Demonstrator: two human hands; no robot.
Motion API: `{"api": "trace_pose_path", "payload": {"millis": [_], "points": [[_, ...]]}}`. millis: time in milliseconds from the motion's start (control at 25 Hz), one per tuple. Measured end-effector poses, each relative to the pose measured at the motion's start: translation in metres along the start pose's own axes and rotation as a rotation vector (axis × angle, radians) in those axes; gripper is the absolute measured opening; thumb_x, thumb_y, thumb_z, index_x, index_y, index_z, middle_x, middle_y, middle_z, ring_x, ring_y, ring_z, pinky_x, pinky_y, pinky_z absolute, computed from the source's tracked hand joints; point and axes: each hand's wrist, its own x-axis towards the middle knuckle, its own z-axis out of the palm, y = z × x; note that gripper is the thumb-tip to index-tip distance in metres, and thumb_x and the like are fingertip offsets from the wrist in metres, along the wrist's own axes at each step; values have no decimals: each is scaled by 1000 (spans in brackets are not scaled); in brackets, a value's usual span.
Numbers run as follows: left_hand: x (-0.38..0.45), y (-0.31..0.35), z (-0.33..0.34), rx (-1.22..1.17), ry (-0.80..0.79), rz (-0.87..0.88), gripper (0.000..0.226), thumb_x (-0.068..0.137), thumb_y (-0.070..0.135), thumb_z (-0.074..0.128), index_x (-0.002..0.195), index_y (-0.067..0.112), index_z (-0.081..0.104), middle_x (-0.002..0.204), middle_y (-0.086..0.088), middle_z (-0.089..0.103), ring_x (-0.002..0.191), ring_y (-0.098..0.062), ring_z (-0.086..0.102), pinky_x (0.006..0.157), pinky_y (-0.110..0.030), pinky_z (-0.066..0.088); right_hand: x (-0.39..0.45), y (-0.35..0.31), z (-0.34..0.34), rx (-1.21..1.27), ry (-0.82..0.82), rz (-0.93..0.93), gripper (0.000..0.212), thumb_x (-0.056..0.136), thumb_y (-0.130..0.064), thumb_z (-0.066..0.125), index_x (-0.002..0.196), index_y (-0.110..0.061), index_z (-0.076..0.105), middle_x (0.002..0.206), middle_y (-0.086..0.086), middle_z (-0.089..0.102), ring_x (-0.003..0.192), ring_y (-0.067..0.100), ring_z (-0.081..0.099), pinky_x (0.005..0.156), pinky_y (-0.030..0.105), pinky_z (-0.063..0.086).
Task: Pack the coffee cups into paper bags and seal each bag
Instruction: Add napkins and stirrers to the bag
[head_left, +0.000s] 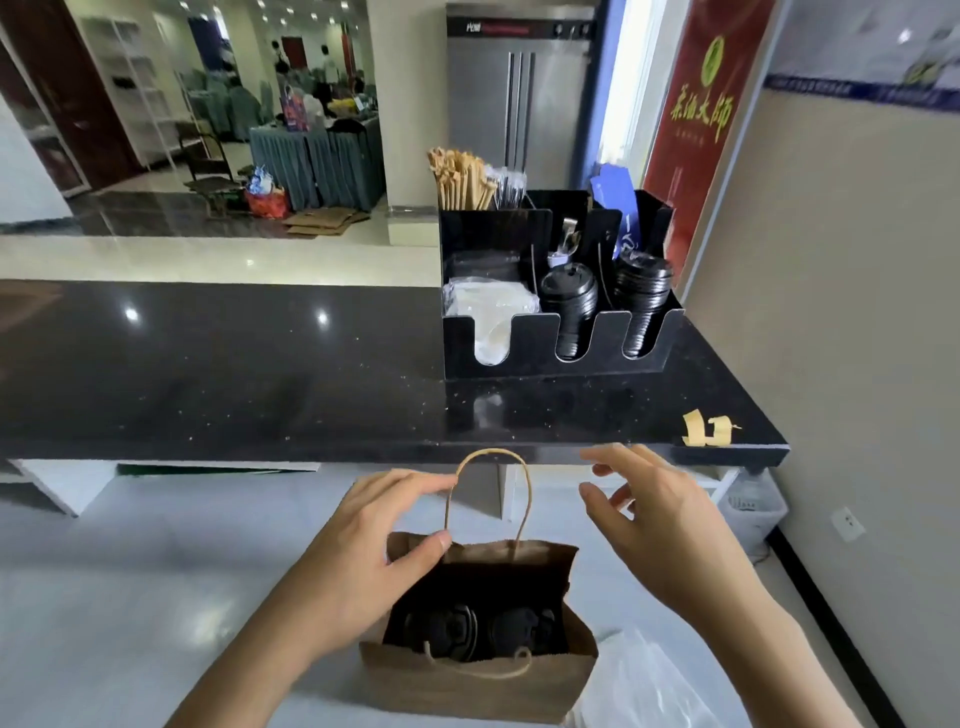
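Observation:
A brown paper bag (483, 686) stands open on the white surface in front of me. Two coffee cups with black lids (452, 631) (524, 629) sit side by side inside it. My left hand (379, 540) pinches the bag's far rim and the left leg of the far twine handle (493, 467) between thumb and fingers. My right hand (654, 519) hovers just right of that handle with its fingers spread and holds nothing. The near handle hangs folded over the front rim.
A black stone counter (234, 374) runs across the back. On its right stands a black organiser (556, 353) with lid stacks, napkins and stirrers. Strips of tan tape (709, 428) stick to the counter's front right corner. Clear plastic (649, 691) lies right of the bag.

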Motion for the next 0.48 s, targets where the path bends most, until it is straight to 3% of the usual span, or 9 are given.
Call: {"api": "trace_pose_path", "payload": {"millis": [280, 480], "points": [[47, 33, -21, -2, 18, 94, 42, 96, 52, 56, 136, 57, 45, 134, 43, 36, 137, 12, 29, 98, 0, 29, 36, -13, -37, 32, 96, -46, 31, 99, -38, 61, 130, -37, 62, 103, -24, 60, 78, 0, 66, 72, 23, 57], [81, 52, -34, -6, 71, 195, 41, 95, 49, 58, 135, 56, 48, 136, 42, 38, 139, 7, 31, 101, -4, 31, 63, -20, -54, -10, 166, -78, 26, 98, -44, 59, 124, -46, 60, 101, -29, 59, 92, -14, 58, 57, 11, 37]]}}
